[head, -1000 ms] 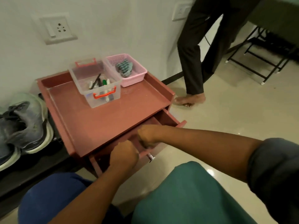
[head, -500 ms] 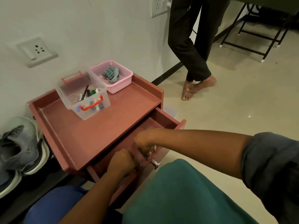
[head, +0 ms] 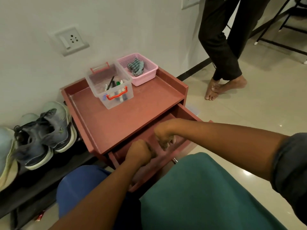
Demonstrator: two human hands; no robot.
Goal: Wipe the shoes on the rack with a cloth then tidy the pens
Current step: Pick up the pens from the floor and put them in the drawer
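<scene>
Landmark: a small reddish-brown side table [head: 132, 117] with a raised rim, standing against a white wall.
Drawer: the table's drawer [head: 187, 113] is pulled out toward the viewer, under the tabletop's front edge.
Left hand: the left hand [head: 138, 152] reaches into the open drawer, fingers curled down; what they close on, if anything, cannot be told.
Right hand: the right hand [head: 163, 136] is also inside the drawer, just beside the left, fingers bent downward; any grip is hidden.
Pens: several pens [head: 114, 90] lie in a clear plastic box [head: 99, 80] with orange handles, at the back of the tabletop.
Cloth: a grey-green cloth [head: 135, 66] is bunched in a pink basket [head: 149, 75], touching the clear box on its right.
Shoes: grey and pale green shoes [head: 41, 133] sit on a dark rack [head: 41, 178] left of the table.
Bystander: a person's dark-trousered legs [head: 219, 39] and bare feet stand on the tiled floor to the right of the table.
Wall: a socket plate [head: 69, 40] is above the table.
</scene>
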